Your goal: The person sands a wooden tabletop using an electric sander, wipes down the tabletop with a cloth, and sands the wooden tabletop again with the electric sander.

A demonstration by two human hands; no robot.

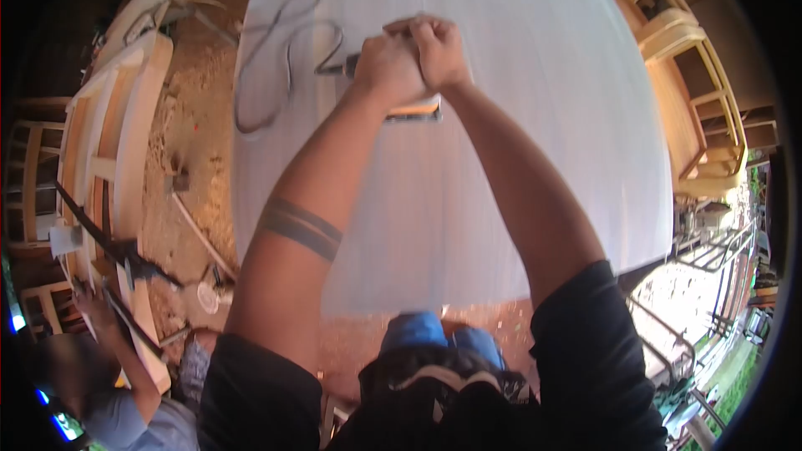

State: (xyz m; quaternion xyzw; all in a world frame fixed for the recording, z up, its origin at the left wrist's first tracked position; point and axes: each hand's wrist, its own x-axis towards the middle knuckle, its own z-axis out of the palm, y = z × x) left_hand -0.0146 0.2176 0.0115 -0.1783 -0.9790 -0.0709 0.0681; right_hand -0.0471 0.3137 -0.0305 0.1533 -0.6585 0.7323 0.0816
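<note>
Both my hands are closed over an electric sander (pixel 415 110), which sits on a broad, pale panel (pixel 535 150). My left hand (pixel 389 69) wraps its body from the left, covering most of it. My right hand (pixel 439 48) grips it at the front and right, fingers curled and pressed against the left hand. Only the sander's base edge, with a yellowish strip, and its dark rear end show. From that end a dark power cord (pixel 290 67) loops across the left part of the panel.
Wooden furniture frames stand at the left (pixel 125 117) and right (pixel 697 92). A co-worker (pixel 138 418) at the lower left reaches toward the left frame, near a dark, long tool (pixel 100 234). Sawdust (pixel 196 159) covers the ground beside the panel. Metal racks (pixel 668 326) stand at lower right.
</note>
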